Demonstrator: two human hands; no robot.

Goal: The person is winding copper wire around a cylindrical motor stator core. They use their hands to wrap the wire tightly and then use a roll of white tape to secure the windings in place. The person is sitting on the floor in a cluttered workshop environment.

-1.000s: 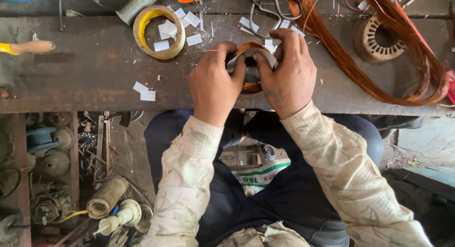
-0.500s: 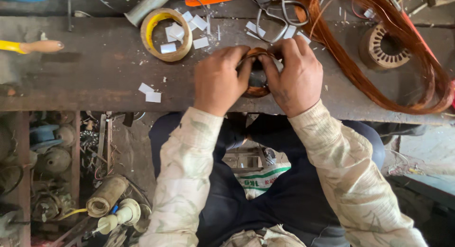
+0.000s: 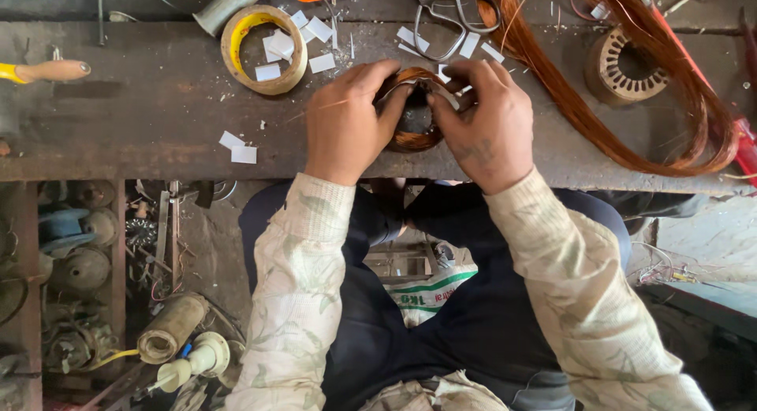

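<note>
I sit at a long dark bench [image 3: 142, 119], its near edge running across just above my knees. On its right side a big loop of copper wire [image 3: 631, 119] sweeps from the far edge round toward me and back up, well apart from my hands. Inside that loop, near the far edge, lies a round slotted stator core [image 3: 627, 64].

My left hand [image 3: 347, 127] and right hand [image 3: 485, 123] meet over a small wound stator [image 3: 414, 115] that rests on the bench near its front edge, about midway along. Both hands are closed on it: left fingers curl over its left rim, right fingers over its right and far side, thumbs at the near rim. Copper windings show between my hands around the dark bore.

To the left of my left hand, toward the far edge, lies a tape roll [image 3: 264, 48], yellow inside, with white paper slips [image 3: 311, 32] in it and just beside it. Two more slips lie near the front edge, left of my wrist. Scissors [image 3: 445, 20] lie beyond my fingers at the far edge. At the far left, a wooden tool handle [image 3: 51, 70] lies flat.

Below the bench on my left, old motor parts [image 3: 79, 269] crowd the floor.
</note>
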